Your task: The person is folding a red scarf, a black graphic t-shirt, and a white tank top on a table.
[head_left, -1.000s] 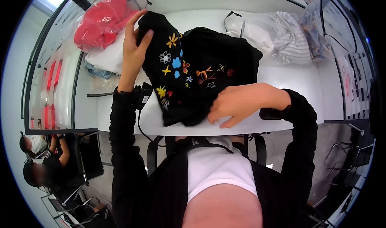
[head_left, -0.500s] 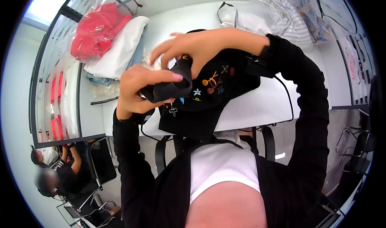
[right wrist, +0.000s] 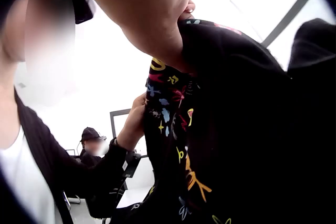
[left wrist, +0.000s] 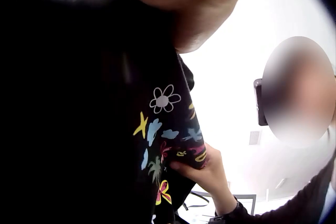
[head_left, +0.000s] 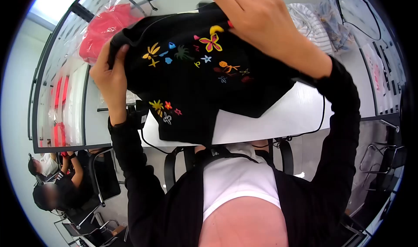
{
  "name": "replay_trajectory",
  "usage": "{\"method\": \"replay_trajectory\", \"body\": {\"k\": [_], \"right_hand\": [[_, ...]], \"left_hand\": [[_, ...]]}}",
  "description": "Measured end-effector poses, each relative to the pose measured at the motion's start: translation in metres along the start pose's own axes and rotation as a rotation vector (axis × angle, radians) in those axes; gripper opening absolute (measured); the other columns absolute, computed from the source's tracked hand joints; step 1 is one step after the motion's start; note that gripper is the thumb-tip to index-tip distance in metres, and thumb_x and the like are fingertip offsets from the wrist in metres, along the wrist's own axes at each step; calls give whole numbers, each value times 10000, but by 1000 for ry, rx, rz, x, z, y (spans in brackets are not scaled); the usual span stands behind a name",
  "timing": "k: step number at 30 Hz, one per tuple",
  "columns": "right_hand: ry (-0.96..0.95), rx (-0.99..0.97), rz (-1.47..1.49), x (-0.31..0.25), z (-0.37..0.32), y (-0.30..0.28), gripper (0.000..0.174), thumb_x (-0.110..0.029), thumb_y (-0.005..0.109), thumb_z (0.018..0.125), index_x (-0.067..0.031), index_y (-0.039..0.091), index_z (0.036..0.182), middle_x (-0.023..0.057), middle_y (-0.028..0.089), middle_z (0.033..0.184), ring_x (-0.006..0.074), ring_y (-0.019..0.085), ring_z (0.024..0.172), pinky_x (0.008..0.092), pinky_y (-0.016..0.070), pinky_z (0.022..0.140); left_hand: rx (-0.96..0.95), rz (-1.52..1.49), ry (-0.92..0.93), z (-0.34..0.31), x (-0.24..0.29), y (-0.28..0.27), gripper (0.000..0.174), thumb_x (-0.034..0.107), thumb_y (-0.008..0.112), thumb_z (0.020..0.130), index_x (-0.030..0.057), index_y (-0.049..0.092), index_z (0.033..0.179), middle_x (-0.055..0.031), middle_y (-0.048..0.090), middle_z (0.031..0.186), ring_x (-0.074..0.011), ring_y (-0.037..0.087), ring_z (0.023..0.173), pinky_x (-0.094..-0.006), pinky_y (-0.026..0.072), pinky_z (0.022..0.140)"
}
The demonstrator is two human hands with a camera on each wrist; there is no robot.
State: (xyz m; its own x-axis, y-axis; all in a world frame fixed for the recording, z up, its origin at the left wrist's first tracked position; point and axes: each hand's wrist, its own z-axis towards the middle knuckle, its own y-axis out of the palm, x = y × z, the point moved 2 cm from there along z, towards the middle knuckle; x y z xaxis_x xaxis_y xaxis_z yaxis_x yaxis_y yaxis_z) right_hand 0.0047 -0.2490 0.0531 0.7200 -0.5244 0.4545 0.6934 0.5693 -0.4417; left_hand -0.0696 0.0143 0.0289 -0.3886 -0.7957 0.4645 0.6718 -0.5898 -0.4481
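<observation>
A black garment [head_left: 187, 81] with colourful flower and doodle prints hangs between both hands above the white table, its upper edge raised. The left hand [head_left: 111, 75] pinches its upper left corner, thumb over the cloth. At the upper right, the right hand [head_left: 265, 25] grips the same edge with curled fingers. Dark cloth [left wrist: 94, 103] fills much of the left wrist view, where the right hand [left wrist: 207, 169] shows beyond it, holding the printed side. In the right wrist view the left hand [right wrist: 135, 121] is behind the garment [right wrist: 241, 119].
Bagged red clothing [head_left: 104, 31] lies at the back left. Striped clothing [head_left: 311, 27] in clear plastic sits at the back right. The white table [head_left: 278, 116] shows its front edge near the body, and a cable [head_left: 322, 116] runs at its right. People sit at the far left.
The hands, close together over bunched cloth half a second ago, have moved apart and up. The garment is now spread between them, with more of its printed front showing.
</observation>
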Motion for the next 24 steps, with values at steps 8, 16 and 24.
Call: {"method": "replay_trajectory", "body": {"k": [8,16,24], "right_hand": [[91,-1336,904,-38,-48,-24,757,-355,644,758,94,309,1267,146,550,552,322,560,538,342,453,542],[323,-912,841,8,-77,10,442,-198,719,662,8,549,1014,103,544,715,236,559,713,316,437,643],[659,-716,1273,37,-97,13,224,-99,664,728,-25,535,896,4,514,803,78,475,738,217,397,657]], "left_hand": [[-120,-97,136,-1,12,20,201,-111,520,731,-17,622,876,-74,647,786,-120,607,721,-209,451,684],[-158,-149,216,-13,-1,9,217,-134,507,692,-41,618,854,-99,650,796,-165,620,730,-227,461,697],[-143,-91,-70,-18,-43,15,169,-54,548,753,-30,595,913,-75,627,790,-120,570,710,-208,429,697]]}}
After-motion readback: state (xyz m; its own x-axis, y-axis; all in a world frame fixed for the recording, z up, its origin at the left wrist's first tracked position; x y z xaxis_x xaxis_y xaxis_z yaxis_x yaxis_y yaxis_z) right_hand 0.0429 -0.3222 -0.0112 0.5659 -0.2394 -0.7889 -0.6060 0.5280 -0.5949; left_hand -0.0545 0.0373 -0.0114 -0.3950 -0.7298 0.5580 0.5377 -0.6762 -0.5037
